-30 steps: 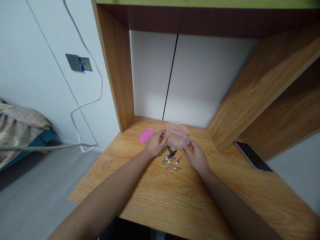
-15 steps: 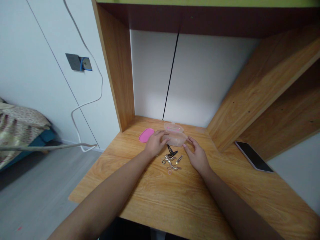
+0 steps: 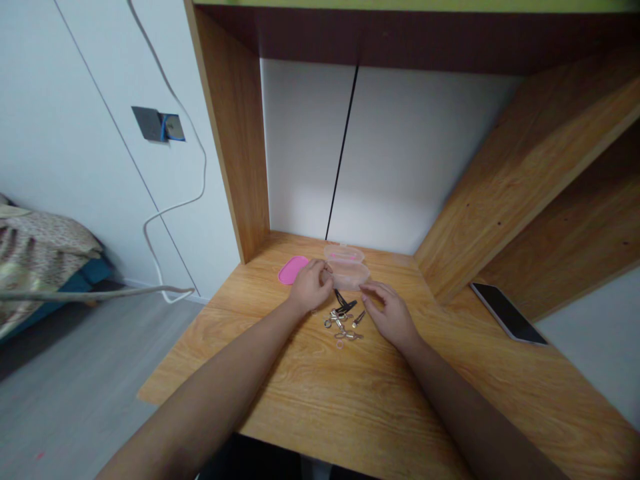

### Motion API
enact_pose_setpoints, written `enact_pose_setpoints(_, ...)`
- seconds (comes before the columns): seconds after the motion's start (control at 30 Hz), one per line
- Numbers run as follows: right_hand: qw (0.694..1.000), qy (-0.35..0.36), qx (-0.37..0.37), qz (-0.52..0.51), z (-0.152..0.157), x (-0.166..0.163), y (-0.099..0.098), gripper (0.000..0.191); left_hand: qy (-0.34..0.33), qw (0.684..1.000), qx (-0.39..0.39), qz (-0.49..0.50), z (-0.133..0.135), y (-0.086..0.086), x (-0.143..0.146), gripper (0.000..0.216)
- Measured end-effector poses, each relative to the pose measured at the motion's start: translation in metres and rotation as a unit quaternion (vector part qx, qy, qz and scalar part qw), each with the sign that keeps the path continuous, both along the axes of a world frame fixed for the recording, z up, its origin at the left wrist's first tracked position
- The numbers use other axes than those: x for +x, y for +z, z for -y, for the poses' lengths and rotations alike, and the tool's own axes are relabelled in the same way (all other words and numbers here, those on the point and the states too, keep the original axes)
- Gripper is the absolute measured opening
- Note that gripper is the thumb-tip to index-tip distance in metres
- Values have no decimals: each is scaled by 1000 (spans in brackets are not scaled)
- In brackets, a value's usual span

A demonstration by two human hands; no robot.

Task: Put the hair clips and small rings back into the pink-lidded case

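A small clear plastic box (image 3: 347,265) with pink trim stands upright near the back of the wooden desk (image 3: 320,400). My left hand (image 3: 311,285) grips its left end with curled fingers. My right hand (image 3: 390,313) hovers just right of the box, fingers spread, holding nothing. A small pile of metal hair clips and a black clip (image 3: 344,319) lies between my hands, in front of the box. The pink lid (image 3: 293,269) lies flat to the left of the box.
A dark phone (image 3: 507,312) lies on the desk's right part under a slanted wooden shelf. A wooden side panel (image 3: 235,153) walls the desk's left. A white cable (image 3: 165,213) hangs beside it; a bed (image 3: 35,253) stands far left.
The box was tilted with its opening toward me; it has been set upright and slid slightly left. My right hand has let go and drawn back toward the clips.
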State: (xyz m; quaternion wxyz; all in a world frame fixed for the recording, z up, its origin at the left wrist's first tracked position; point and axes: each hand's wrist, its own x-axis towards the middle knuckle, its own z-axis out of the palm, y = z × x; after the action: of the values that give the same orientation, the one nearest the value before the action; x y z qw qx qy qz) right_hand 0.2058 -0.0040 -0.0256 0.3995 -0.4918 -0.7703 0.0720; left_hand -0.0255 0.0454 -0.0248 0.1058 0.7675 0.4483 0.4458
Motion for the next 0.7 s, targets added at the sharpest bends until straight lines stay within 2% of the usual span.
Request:
enact_pose_setpoints(0.23,997,56,35,46,10,-6,10,24,2,1000,-1,0,-1,-2,0,23)
enact_pose_setpoints(0.37,981,172,26,86,22,-16,21,20,0,1000,0,-1,-1,-1,-1,31)
enact_pose_setpoints(0.47,969,223,-1,104,30,-22,28,17,-4,1000,-4,-4,0,-1,-1,35)
enact_pose_setpoints(0.6,964,237,-23,117,34,-25,29,13,-5,1000,-6,-2,1,-1,-1,38)
enact_pose_setpoints(0.7,967,220,-29,125,31,-24,25,13,-9,1000,-3,2,0,-2,-1,40)
